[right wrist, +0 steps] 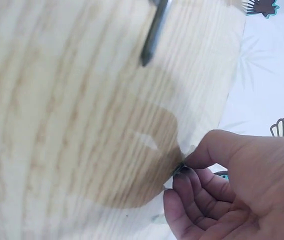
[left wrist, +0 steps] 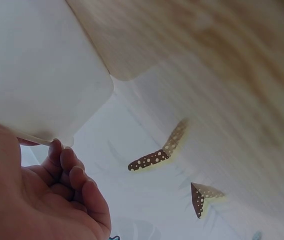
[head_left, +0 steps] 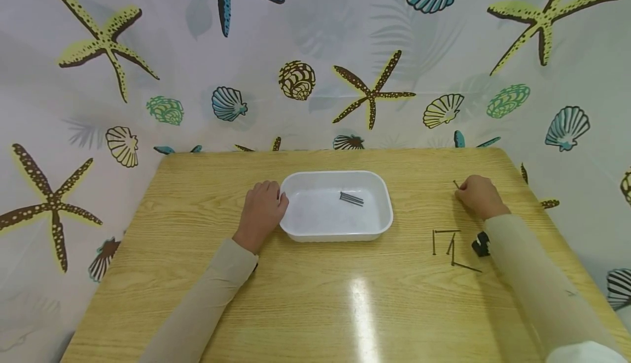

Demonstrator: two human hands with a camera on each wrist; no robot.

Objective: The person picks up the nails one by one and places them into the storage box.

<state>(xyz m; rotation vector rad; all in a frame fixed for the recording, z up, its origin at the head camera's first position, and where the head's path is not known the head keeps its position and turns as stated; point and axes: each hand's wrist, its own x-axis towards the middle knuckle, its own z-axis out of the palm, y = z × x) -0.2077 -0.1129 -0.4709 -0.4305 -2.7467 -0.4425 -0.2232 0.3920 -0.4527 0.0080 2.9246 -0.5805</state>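
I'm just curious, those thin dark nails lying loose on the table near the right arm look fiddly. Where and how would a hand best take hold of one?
Probably from straight above, pinching the shaft near its middle between thumb and fingertip. The loose nails lie flat on the table, so only their upper side is free. The right hand seems to pinch one that way.
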